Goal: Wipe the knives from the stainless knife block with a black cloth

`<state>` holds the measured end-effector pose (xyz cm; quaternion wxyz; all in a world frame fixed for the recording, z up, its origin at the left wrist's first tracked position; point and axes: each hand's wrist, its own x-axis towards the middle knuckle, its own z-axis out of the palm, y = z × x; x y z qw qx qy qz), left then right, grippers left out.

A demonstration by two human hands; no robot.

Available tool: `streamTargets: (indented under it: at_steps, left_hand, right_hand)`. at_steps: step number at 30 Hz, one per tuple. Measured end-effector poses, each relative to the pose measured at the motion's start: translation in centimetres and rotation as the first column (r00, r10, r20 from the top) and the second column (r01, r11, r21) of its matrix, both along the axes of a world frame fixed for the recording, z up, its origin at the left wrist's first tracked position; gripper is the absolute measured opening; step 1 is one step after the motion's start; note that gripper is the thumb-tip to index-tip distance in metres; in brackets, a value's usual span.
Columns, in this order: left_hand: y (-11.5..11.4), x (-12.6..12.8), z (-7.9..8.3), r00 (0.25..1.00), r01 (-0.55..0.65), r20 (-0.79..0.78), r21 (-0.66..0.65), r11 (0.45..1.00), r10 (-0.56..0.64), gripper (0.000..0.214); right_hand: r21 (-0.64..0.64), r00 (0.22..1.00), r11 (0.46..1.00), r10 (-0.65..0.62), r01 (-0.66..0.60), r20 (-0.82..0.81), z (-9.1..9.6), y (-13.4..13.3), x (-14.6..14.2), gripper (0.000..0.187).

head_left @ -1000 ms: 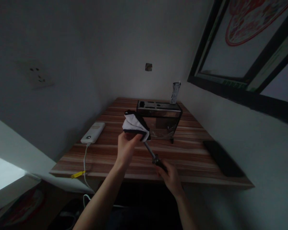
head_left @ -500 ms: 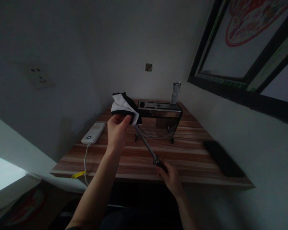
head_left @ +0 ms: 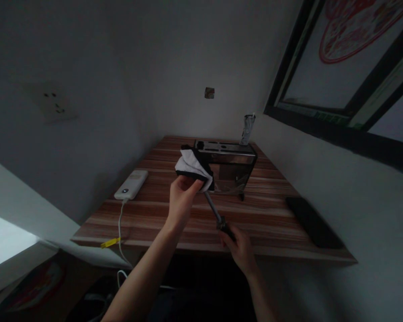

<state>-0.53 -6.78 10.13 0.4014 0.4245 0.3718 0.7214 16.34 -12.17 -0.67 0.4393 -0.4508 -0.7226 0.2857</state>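
Observation:
My left hand (head_left: 183, 199) is closed on a folded black-and-white cloth (head_left: 193, 166), which is wrapped around the upper part of a sharpening steel (head_left: 213, 208). The steel is a slim grey rod with a dark handle and a small guard; its far end is hidden in the cloth. Lower right, my right hand (head_left: 240, 250) grips that handle, fingers wrapped around it. The rod slants up to the left over the table. Just behind the cloth stands a knife block (head_left: 230, 158) with a slotted metal top and dark frame.
A wrapped silvery object (head_left: 247, 129) stands upright at the block's right end. On the wood-grain table (head_left: 268, 232) lie a white power bank (head_left: 131, 184) with a white cable (head_left: 120, 228) bearing a yellow tag (head_left: 110, 243), and a black flat object (head_left: 312, 221). Walls rise on both sides.
My left hand has slid the cloth down the rod, right and closer to the handle, so less bare rod shows. My right hand has stayed nearly still.

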Motion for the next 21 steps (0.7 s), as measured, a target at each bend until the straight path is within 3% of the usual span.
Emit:
streamTargets:
  at_steps: [8,14,21]
  left_hand:
    - [-1.8,1.9,-2.6,0.985,0.077,-0.141,-0.176,0.981,-0.103,0.014]
    - [-2.8,3.4,-4.3,0.963,0.229,-0.081,-0.262,0.937,-0.258,0.013]
    - [-3.5,3.7,-6.3,0.973,0.184,-0.088,-0.258,0.948,-0.212,0.018]
  right_hand:
    - [-0.03,1.0,0.999,-0.015,0.015,-0.024,0.2,-0.1,-0.1,0.027]
    - [-0.006,0.998,0.999,-0.053,0.052,-0.024,-0.1,0.1,0.0,0.027]
    - [-0.01,1.0,1.0,-0.027,0.027,-0.014,0.0,0.1,-0.1,0.026]
